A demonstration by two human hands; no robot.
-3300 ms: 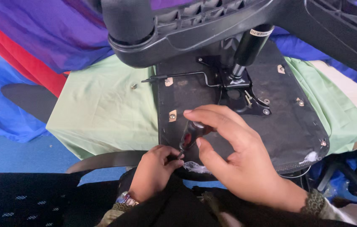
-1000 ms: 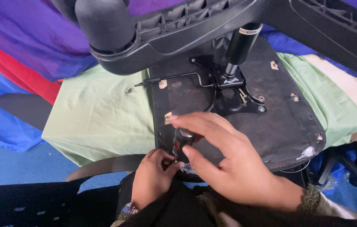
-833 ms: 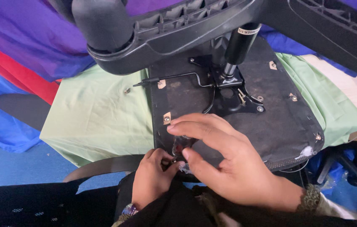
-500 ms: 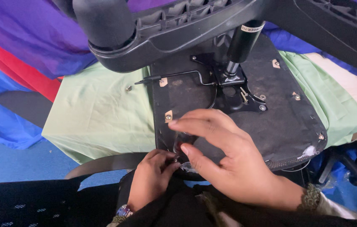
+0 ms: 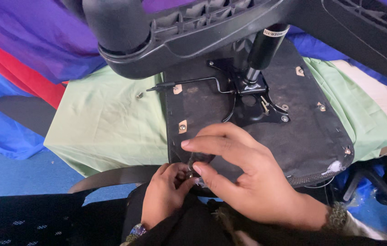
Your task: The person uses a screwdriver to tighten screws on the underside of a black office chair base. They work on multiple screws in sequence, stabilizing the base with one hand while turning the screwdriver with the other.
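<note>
Two hands work at the near edge of one upturned chair seat (image 5: 289, 136), lying on a green cloth (image 5: 106, 127). The left hand (image 5: 163, 200) pinches a small bolt (image 5: 189, 174) there; the right hand (image 5: 248, 177), fingers spread, presses the seat's edge. One loose screw (image 5: 138, 95) lies on the cloth.

The black chair seat underside (image 5: 293, 136) is turned upward on green cloth; a small bolt (image 5: 189, 174) is pinched at its near edge.
</note>
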